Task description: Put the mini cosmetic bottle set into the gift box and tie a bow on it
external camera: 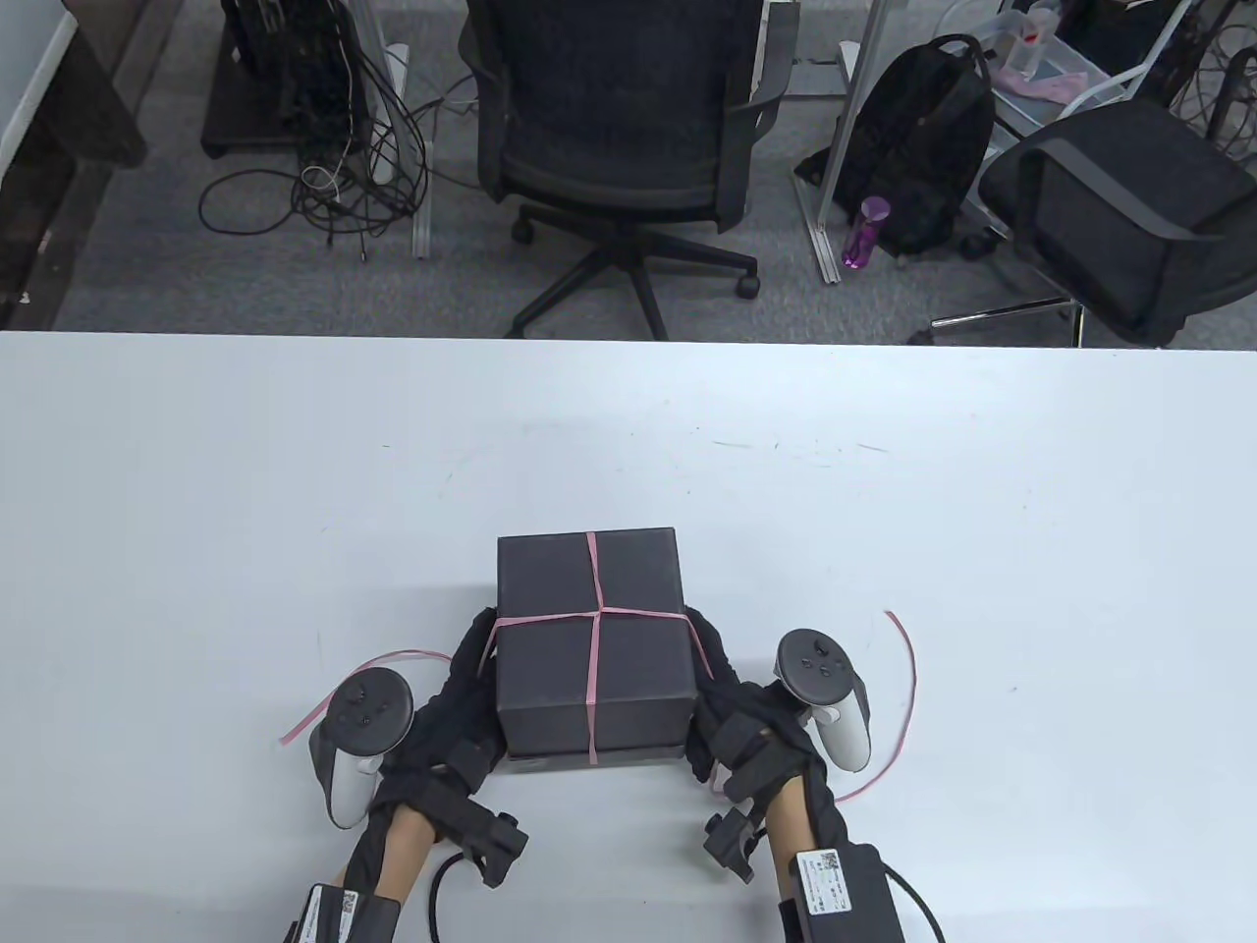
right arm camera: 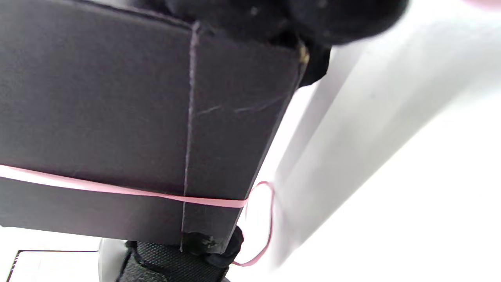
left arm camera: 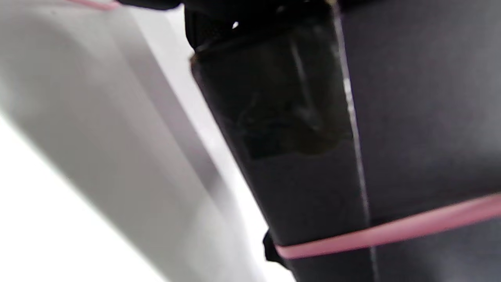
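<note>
The black box (external camera: pixel 589 638) sits closed at the near middle of the white surface (external camera: pixel 196 491), held between both hands. A thin pink ribbon (external camera: pixel 595 614) runs across the lid in both directions and crosses near the lid's middle; no bow shows on it. The left hand (external camera: pixel 462 688) lies against the box's left side, gloved fingers reaching along that wall up to where the ribbon comes over the edge. The right hand (external camera: pixel 727 707) lies against the right side in the same way. Whether either hand's fingers are curled round the ribbon or just pressed flat to the box, I cannot tell, since the box and gloves hide them. One loose ribbon end trails out over the surface to the left of the left hand, past its tracker (external camera: pixel 358 732); the other end arcs out to the right of the right hand and its tracker (external camera: pixel 825 702). The left wrist view shows a box corner close up with the ribbon band wrapped round it; the right wrist view shows the same on the other side, with a ribbon loop hanging beside the corner. The bottles are not visible. Beyond the surface stand two office chairs (external camera: pixel 628 138) and a backpack (external camera: pixel 923 147).
</note>
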A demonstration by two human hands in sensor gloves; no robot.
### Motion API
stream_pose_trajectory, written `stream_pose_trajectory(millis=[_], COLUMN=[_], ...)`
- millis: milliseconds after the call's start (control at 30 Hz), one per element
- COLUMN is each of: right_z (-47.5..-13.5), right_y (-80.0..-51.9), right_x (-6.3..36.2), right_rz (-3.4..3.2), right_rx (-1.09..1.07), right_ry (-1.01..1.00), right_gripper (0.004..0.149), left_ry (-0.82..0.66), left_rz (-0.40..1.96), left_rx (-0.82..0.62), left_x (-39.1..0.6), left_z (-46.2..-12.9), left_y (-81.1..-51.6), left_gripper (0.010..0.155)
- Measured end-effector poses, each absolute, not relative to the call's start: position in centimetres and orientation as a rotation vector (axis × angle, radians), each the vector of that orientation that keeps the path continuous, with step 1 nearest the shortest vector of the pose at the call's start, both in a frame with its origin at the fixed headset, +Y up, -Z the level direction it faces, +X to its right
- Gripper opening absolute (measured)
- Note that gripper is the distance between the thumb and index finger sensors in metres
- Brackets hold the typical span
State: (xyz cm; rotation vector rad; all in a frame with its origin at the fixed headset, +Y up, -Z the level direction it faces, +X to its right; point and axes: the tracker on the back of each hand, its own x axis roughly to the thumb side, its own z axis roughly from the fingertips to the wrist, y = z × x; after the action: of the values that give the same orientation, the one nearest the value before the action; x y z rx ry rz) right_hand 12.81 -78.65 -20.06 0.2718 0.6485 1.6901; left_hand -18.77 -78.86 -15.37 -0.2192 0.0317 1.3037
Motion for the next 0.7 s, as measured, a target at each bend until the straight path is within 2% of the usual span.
stream_pose_trajectory(millis=[100, 367, 700], right_z=[-19.9, -19.6, -19.5], right_y=[-78.2, -78.0, -77.1], right_x=[13.0, 12.9, 12.6], right_rz=[1.698, 1.59, 1.495], right_rx=[0.261, 0.258, 0.312], right_ry=[0.555, 0.522, 0.502], right_gripper=[0.061, 0.062, 0.062], left_ry=[0.006, -0.027, -0.169], left_rz=[1.38, 1.526, 1.249], left_rx=[-0.228, -0.216, -0.126], left_x=[-18.9, -19.3, -18.9], left_z=[-15.4, -15.7, -16.1], left_y=[-79.0, -79.1, -78.0], left_gripper=[0.054, 0.056, 0.078])
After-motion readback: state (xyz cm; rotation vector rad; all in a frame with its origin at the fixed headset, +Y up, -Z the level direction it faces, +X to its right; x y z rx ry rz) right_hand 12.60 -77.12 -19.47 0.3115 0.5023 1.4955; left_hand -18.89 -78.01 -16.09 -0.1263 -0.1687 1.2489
